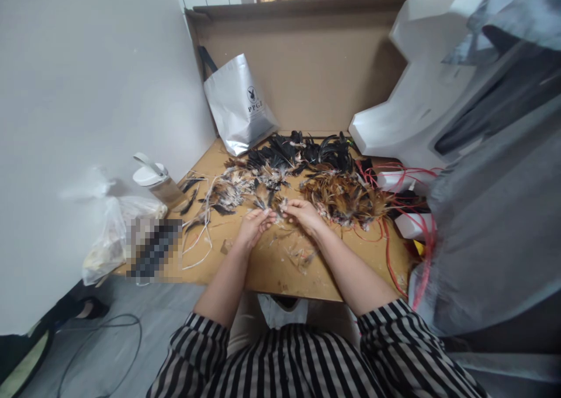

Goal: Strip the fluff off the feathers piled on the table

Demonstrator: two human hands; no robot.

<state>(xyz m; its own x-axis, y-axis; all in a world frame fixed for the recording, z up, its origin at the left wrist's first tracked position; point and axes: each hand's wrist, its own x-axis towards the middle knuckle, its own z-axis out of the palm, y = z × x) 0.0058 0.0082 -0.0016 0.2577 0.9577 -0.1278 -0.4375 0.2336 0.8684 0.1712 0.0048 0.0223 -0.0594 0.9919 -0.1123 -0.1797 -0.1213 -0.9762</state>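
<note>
My left hand (256,225) and my right hand (302,214) are close together over the wooden table (276,269), each pinching small brownish feathers (263,194) at its fingertips. The exact grip is small and hard to make out. Beyond them lie black feathers (284,152) in a heap. Brown feathers (344,196) form a pile right of my right hand. Mixed grey and brown feathers (230,190) spread to the left of my hands. A few loose wisps (300,252) rest on the table below my hands.
A silver bag (239,106) leans at the back left. At left are a lidded container (162,184), a plastic bag (109,240) and white cords (205,234). Red cords (388,258) and white boxes (414,225) lie at right, near hanging grey cloth (495,240).
</note>
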